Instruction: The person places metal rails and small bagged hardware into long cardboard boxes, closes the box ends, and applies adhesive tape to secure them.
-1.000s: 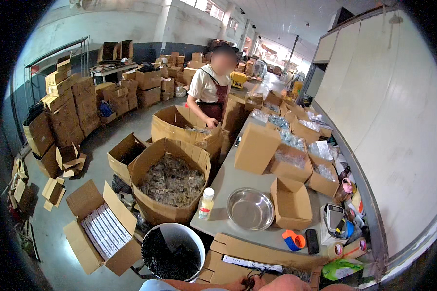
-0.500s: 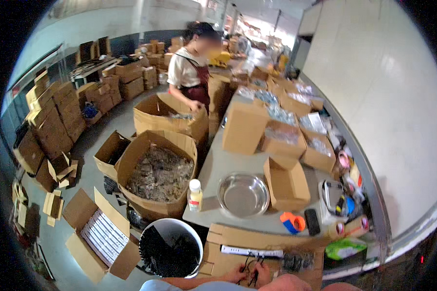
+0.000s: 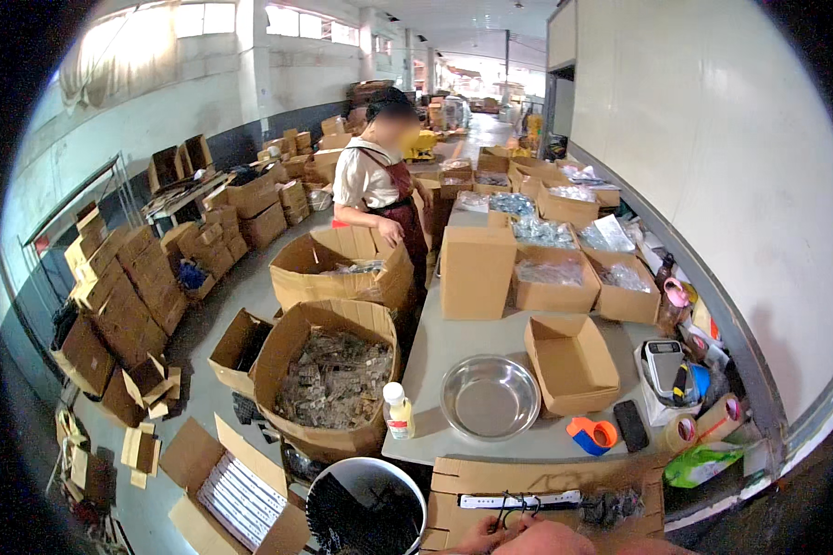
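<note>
My left hand (image 3: 479,536) and my right hand (image 3: 548,538) are close together at the lower edge, over a flat cardboard sheet (image 3: 446,483). Both have their fingers closed on thin black wire-like pieces (image 3: 507,509), whose exact kind I cannot make out. Just beyond my fingers lies a long white strip (image 3: 483,502) with a darker stretch toward its right. Beside it, on the right, is a clear plastic bag (image 3: 611,507) with dark contents. A white bucket (image 3: 420,490) of black pieces stands to the left.
An open carton (image 3: 191,453) of white strips lies left of the bucket. On the grey table (image 3: 421,370) are a steel bowl (image 3: 491,398), a white-capped bottle (image 3: 398,413), an open box (image 3: 572,365), an orange tape dispenser (image 3: 592,435) and a phone (image 3: 630,425). A person (image 3: 379,180) stands by large cartons (image 3: 324,370).
My view has tilted up and shifted left, so the scene sits lower and farther right. My hands stay together over the cardboard. The other person's hand has moved to the carton's rim.
</note>
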{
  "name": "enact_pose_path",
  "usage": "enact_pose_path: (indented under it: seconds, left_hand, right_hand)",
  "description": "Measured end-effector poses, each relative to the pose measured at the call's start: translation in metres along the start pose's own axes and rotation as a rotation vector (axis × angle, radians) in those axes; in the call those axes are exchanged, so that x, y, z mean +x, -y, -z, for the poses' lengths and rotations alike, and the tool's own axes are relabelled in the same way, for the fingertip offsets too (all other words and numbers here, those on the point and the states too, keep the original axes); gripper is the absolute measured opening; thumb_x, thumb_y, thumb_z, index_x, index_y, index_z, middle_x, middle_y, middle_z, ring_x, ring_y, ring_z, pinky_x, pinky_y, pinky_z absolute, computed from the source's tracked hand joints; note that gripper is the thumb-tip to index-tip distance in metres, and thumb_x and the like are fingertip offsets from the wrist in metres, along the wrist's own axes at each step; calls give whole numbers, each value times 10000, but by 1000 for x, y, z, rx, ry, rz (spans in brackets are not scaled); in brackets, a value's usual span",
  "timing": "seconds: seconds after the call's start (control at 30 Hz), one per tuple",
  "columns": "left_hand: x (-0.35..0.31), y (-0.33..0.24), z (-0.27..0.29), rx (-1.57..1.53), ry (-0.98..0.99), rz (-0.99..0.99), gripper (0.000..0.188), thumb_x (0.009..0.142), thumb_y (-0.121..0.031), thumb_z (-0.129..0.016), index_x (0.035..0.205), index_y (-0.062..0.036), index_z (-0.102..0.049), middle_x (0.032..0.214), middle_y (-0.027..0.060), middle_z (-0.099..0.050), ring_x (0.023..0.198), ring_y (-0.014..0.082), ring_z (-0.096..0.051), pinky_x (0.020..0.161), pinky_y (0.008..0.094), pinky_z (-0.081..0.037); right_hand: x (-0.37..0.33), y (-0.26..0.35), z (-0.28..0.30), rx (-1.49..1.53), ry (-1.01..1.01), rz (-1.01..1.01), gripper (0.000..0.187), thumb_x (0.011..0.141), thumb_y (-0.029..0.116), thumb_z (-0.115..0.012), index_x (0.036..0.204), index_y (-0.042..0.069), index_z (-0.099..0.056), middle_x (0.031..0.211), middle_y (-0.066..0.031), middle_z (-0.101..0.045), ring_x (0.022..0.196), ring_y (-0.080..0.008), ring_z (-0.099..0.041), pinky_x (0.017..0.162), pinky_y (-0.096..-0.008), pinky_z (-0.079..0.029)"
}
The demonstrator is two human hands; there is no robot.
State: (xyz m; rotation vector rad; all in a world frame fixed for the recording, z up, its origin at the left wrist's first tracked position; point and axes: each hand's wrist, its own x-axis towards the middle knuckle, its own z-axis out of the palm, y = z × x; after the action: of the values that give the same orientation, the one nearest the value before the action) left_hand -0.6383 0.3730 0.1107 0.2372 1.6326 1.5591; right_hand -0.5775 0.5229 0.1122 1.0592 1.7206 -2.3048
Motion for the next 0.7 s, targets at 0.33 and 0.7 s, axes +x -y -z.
enact_pose_path:
  seconds: [0.33,0.7]
  left_hand:
    - [7,-3,0,-83,16,-27,307,799,-126,-611,1064,-40,-481,795,19,-526,618,99,-476,509,241,-383]
    - [-21,-6,0,-343,12,-143,335,817,-138,-599,1112,-46,-471,804,11,-526,592,67,-449,459,212,-344]
  right_hand:
    - [0,3,6,-100,-4,46,177,871,175,-563,966,30,-529,828,-68,-589,697,-176,-546,608,-343,-461]
    - [-24,-4,8,-175,-1,183,231,864,181,-564,1032,28,-519,889,-83,-594,755,-197,-559,661,-362,-473]
